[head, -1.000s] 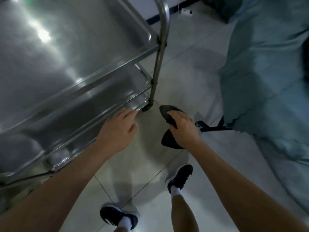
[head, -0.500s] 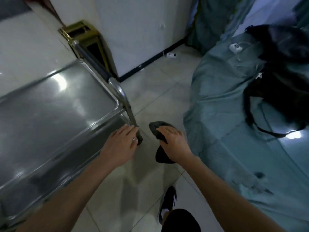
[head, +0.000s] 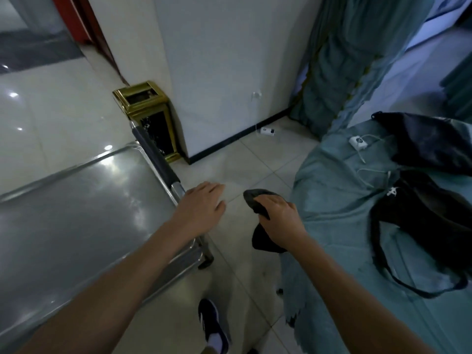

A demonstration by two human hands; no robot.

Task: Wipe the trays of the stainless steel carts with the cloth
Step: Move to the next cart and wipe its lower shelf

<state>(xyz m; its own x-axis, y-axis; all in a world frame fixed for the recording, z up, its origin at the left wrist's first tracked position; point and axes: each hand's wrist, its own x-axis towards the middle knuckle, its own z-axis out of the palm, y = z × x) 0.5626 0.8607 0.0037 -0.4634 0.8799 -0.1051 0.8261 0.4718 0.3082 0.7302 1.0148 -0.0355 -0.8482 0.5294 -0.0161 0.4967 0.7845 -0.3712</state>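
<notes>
Below me, one dark shoe [head: 213,325] stands on the pale tiled floor [head: 245,159]. Just ahead, my right hand [head: 278,221] is curled round the dark cloth [head: 258,200], which hangs beside the teal-covered table [head: 339,200]. My left hand [head: 201,208] hovers with fingers relaxed and apart over the corner of the steel cart's top tray [head: 76,200], near the handle [head: 155,154]. Farther off, black bags [head: 429,190] lie on the teal cover, and a gold bin [head: 150,116] stands against the white wall [head: 217,60].
</notes>
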